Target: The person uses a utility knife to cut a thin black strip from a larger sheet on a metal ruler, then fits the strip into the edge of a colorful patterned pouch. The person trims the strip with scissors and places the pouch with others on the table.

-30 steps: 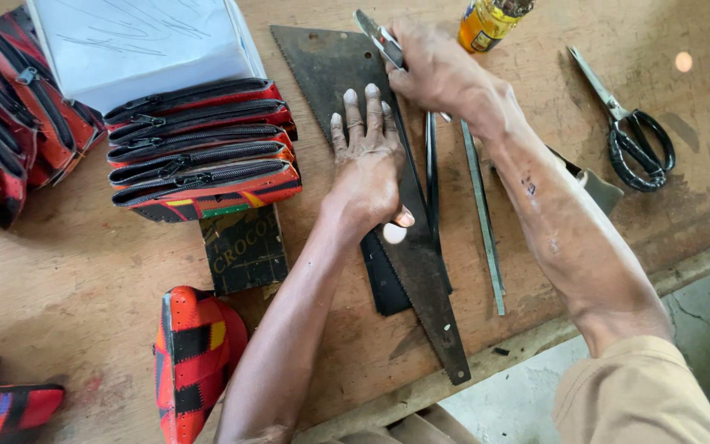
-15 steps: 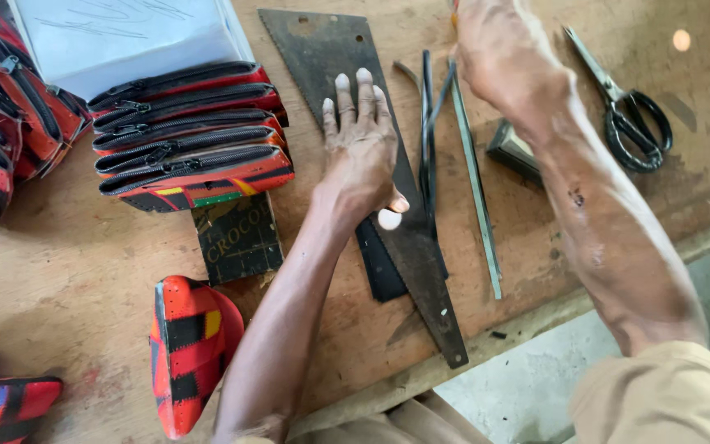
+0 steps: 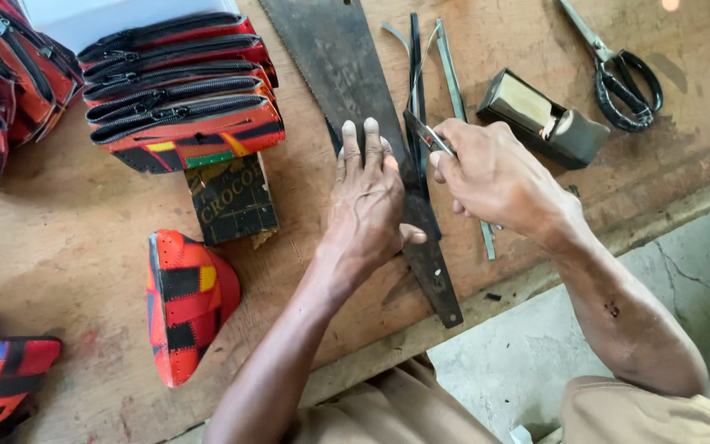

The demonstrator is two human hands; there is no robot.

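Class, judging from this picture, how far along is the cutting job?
Done: thin strips lie cut beside the saw blade. In hand: the left hand presses the blade flat as a straightedge while the right hand draws a knife along it. Left: the dark strip remains uncut.

Soft even daylight, bright overall, no harsh glare. Small blown-out light spot top right on wooden table. Faint short shadows under left hand and right hand, falling toward lower right. Focus crisp at centre; slight wide-angle stretch and softening toward corners. No motion blur.
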